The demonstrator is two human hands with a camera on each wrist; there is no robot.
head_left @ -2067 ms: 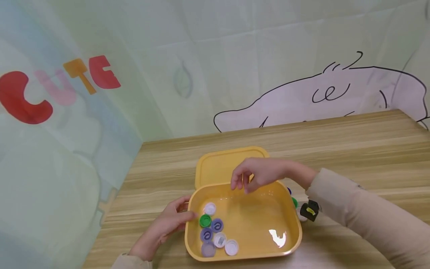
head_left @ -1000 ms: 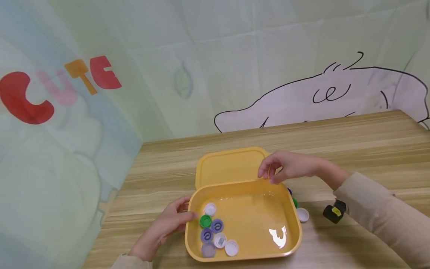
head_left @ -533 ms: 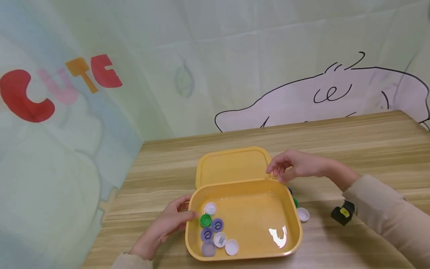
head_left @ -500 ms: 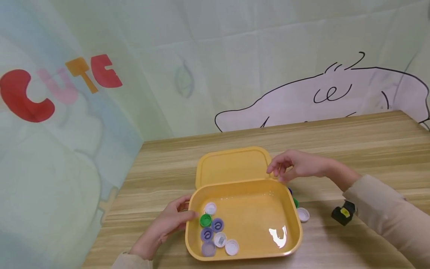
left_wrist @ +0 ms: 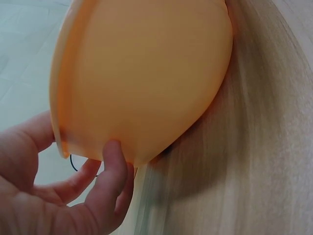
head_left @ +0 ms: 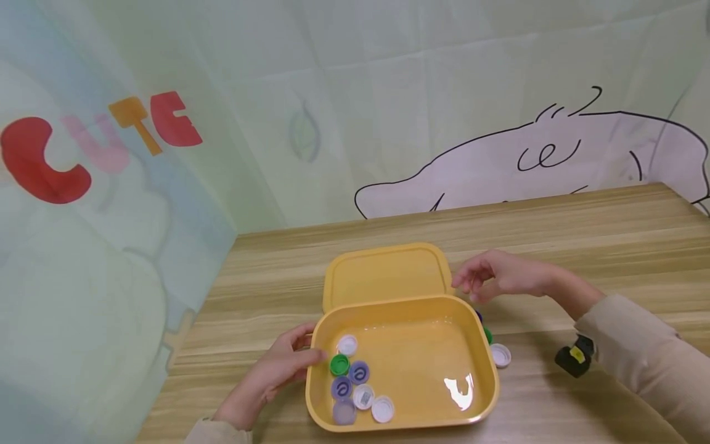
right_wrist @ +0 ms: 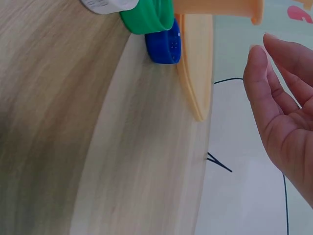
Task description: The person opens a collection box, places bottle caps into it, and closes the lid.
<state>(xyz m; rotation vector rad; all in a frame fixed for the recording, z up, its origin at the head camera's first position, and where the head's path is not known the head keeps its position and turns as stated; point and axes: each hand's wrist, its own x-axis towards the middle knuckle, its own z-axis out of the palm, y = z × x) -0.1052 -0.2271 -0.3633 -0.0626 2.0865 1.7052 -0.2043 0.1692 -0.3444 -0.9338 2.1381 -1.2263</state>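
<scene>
A yellow plastic container [head_left: 421,357] stands on the table with several bottle caps inside, gathered at its left: a green cap [head_left: 339,364], white ones such as the white cap [head_left: 383,409], and purple ones such as the purple cap [head_left: 359,372]. My left hand [head_left: 280,364] holds the container's left side, thumb at the rim and fingers against the outer wall [left_wrist: 146,73]. Past the container's far right corner, my right hand [head_left: 499,275] hovers with loosely bent fingers and nothing between them. Below it lie a blue cap [right_wrist: 164,44], a green cap [right_wrist: 146,17] and a white cap [head_left: 500,355].
The yellow lid [head_left: 388,277] lies flat behind the container, close to its far rim. A wooden table [head_left: 582,246] bears everything. Printed cloth [head_left: 333,123] hangs behind and at the left. A black device [head_left: 575,356] with a yellow mark is at my right sleeve.
My right hand has moved right, from over the container's far rim to beyond its far right corner. The left hand and the caps in the container stay as they were.
</scene>
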